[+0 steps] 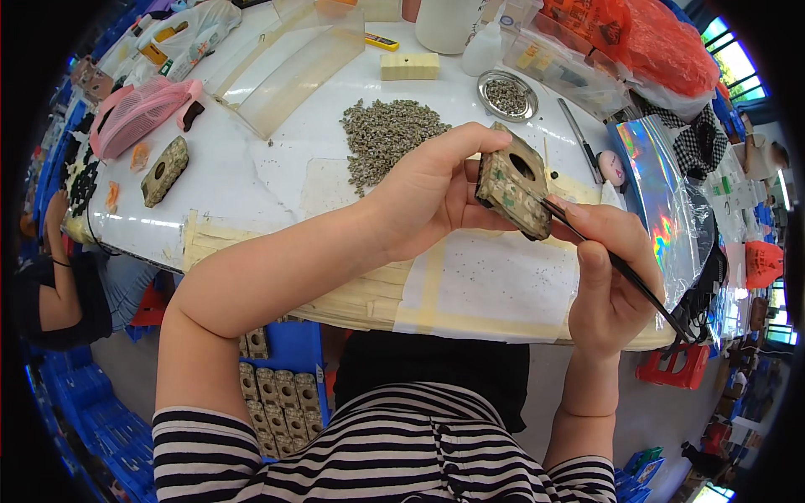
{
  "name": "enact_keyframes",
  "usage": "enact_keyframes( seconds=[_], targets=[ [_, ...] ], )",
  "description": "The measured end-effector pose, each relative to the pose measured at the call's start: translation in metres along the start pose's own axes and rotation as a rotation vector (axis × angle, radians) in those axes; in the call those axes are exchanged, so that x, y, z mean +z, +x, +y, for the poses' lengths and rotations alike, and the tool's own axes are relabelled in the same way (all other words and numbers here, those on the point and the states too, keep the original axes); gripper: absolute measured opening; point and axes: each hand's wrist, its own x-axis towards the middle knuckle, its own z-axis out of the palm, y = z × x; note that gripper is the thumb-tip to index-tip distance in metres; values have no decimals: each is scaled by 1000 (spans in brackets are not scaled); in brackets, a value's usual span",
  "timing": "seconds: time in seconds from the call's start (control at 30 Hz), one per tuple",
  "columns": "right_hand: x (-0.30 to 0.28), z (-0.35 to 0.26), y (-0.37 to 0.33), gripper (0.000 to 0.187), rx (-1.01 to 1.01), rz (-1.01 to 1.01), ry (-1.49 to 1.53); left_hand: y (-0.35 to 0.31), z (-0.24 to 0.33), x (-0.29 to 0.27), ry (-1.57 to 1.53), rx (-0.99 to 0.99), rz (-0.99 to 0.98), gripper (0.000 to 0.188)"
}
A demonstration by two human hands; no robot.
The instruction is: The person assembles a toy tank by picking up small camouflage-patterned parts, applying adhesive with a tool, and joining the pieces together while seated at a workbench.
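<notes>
My left hand (419, 193) grips a small camouflage-patterned case (503, 183) with a round dark hole in its face, holding it tilted above the table. In my right hand (616, 272) are slim black tweezers (644, 292), their tip touching or very near the case's right edge. Whether anything sits between the tips is too small to tell. Beyond my left hand lies a heap of small metallic pieces (390, 134). A round metal dish (508, 95) with more such pieces stands past the case. Under my hands, a white sheet (486, 281) is taped down with tiny specks on it.
Another camouflage case (166, 172) and a pink mesh item (144, 116) lie at left. Clear plastic panels (293, 80), a pale block (409, 66) and a white bottle (482, 50) stand farther back. Right are a pen (579, 138) and iridescent sheet (650, 180). Below, a blue crate (309, 342) holds several cases.
</notes>
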Motion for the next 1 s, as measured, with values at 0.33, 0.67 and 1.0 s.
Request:
enact_keyframes(
  seconds=[0.33, 0.67, 1.0],
  targets=[
    [0, -1, 3, 16, -59, -18, -63, 1, 0, 0, 9, 0, -9, 42],
    [-1, -1, 1, 16, -65, -30, -78, 0, 0, 0, 8, 3, -7, 41],
    [-2, 1, 0, 19, -95, -39, -102, 0, 0, 0, -6, 2, 3, 41]
  ],
)
